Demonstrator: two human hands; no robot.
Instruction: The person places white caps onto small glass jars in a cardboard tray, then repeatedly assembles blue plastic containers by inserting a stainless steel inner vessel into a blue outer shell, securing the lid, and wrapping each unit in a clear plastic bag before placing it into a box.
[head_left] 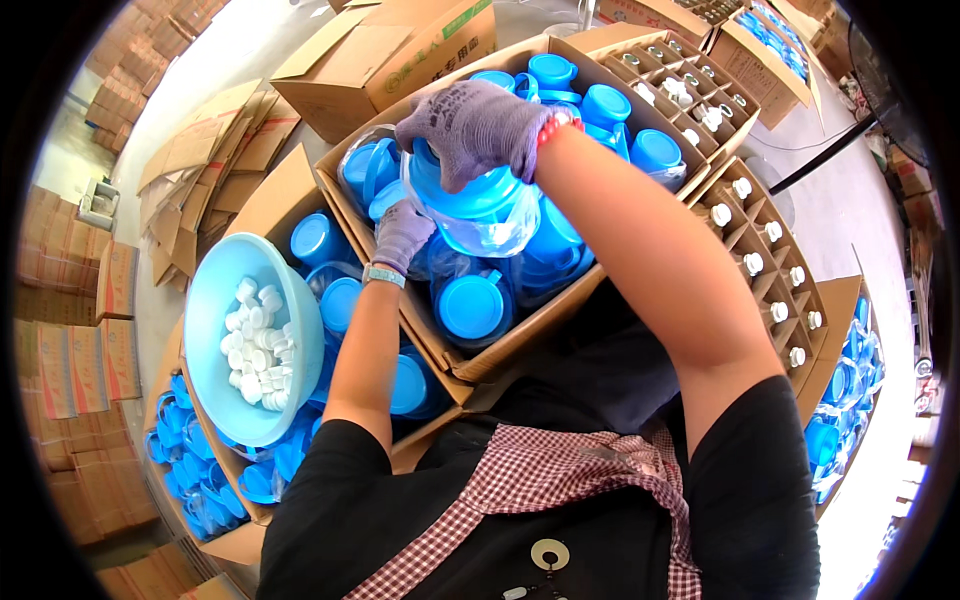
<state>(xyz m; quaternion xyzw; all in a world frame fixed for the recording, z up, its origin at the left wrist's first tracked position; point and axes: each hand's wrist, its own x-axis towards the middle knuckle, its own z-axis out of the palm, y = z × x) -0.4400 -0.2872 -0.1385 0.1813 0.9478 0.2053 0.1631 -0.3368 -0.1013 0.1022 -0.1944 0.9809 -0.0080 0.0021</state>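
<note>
My right hand (478, 125), in a grey-purple knit glove, is closed on the top of a large jar (470, 200) with a blue lid and clear plastic wrap around it. It holds the jar above an open cardboard box (460, 378). Inside the box stand several other blue-lidded jars (472, 305), some in clear plastic bags. My left hand (402, 238), gloved the same way, is low beside the held jar with its fingers curled. What those fingers grip is hidden.
A light-blue basin (205, 340) with many white caps (258, 345) rests on boxes at the left. Divided cartons of white-capped bottles (752, 264) stand to the right. Flattened cardboard (205, 165) lies at the far left, and an open carton (385, 60) stands beyond my box.
</note>
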